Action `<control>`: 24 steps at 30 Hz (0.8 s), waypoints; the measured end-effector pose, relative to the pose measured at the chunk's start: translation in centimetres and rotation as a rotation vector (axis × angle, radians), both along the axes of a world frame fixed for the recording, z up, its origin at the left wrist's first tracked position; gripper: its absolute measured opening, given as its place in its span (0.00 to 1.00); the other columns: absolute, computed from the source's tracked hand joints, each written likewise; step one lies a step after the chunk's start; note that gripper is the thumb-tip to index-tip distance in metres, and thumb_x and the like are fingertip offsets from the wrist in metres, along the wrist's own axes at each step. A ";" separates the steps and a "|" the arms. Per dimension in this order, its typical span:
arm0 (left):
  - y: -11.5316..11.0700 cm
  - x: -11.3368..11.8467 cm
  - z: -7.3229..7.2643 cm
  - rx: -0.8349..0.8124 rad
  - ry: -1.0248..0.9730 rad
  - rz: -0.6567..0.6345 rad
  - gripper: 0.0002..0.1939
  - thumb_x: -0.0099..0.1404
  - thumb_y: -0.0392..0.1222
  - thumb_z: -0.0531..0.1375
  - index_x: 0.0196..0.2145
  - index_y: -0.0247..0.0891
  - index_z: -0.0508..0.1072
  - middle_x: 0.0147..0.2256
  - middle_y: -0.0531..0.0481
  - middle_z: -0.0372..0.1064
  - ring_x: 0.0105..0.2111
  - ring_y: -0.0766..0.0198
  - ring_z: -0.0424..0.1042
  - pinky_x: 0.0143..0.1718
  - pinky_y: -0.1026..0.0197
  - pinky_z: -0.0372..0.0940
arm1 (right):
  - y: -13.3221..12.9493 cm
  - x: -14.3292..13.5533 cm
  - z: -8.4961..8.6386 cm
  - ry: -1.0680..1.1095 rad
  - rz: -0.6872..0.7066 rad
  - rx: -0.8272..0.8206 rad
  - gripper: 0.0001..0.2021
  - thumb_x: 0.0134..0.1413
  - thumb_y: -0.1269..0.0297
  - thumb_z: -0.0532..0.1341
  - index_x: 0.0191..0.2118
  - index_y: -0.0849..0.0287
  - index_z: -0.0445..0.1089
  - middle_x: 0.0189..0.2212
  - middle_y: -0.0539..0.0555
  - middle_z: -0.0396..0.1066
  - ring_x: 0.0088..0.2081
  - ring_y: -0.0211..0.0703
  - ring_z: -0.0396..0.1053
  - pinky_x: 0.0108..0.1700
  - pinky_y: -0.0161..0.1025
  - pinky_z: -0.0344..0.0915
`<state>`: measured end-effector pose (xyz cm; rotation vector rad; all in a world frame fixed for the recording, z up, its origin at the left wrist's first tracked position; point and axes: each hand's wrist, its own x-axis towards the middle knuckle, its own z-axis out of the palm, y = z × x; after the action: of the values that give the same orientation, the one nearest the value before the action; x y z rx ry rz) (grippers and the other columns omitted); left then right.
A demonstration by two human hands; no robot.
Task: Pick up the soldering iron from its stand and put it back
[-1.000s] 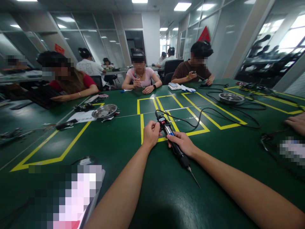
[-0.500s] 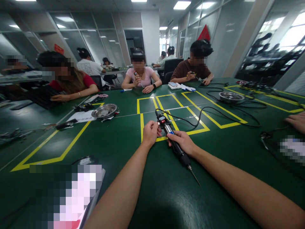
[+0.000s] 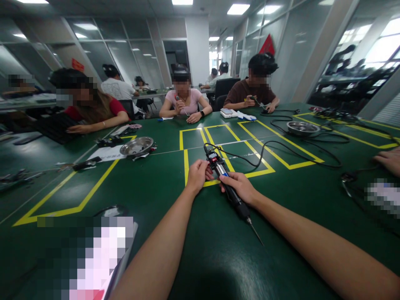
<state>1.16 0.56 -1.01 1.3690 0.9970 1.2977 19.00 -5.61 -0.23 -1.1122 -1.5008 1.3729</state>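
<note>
A black and silver electric screwdriver (image 3: 235,199) lies slantwise in front of me, its thin bit (image 3: 256,233) pointing down and toward me on the right. My right hand (image 3: 240,186) is closed around its middle, thumb on top. My left hand (image 3: 197,176) has its fingers curled and pinched together beside the screwdriver's far end, where a dark fitting with a red part (image 3: 213,158) sits. What those fingertips grip is too small to make out. A black cord (image 3: 261,155) runs from the far end off to the right.
Yellow tape outlines (image 3: 186,160) mark the green table (image 3: 150,183). Steel bowls stand left (image 3: 136,146) and right (image 3: 303,128). A blurred-out bright object (image 3: 103,254) lies near-left. Several people sit around; a co-worker's hand (image 3: 389,158) rests at the right edge.
My hands and the screwdriver stay almost where they were. Across the table, the tool held by the person in brown has shifted slightly.
</note>
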 end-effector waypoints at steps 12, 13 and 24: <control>0.1 -0.4 -0.2 -0.015 -0.050 -0.030 0.14 0.63 0.50 0.53 0.29 0.36 0.64 0.23 0.49 0.69 0.18 0.65 0.71 0.18 0.65 0.62 | 0.2 0.1 0.0 0.013 0.002 0.015 0.21 0.54 0.46 0.60 0.28 0.63 0.72 0.22 0.53 0.70 0.21 0.35 0.62 0.23 0.33 0.56; 0.1 -0.4 -0.2 -0.015 -0.047 -0.029 0.14 0.63 0.50 0.53 0.29 0.36 0.64 0.23 0.49 0.69 0.18 0.65 0.71 0.18 0.65 0.62 | 0.2 0.1 -0.1 0.015 0.001 0.012 0.22 0.54 0.46 0.60 0.27 0.63 0.72 0.21 0.53 0.70 0.20 0.35 0.61 0.23 0.33 0.55; 0.0 -0.2 0.0 -0.009 -0.034 0.001 0.14 0.62 0.50 0.55 0.30 0.35 0.65 0.22 0.50 0.69 0.17 0.64 0.70 0.17 0.66 0.61 | 0.1 0.1 0.1 0.016 0.009 0.014 0.21 0.55 0.47 0.60 0.27 0.64 0.72 0.21 0.52 0.69 0.20 0.33 0.61 0.23 0.31 0.55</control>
<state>0.94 0.56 -1.02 1.3357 0.9797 1.3119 19.13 -5.50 -0.11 -1.0845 -1.5041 1.3725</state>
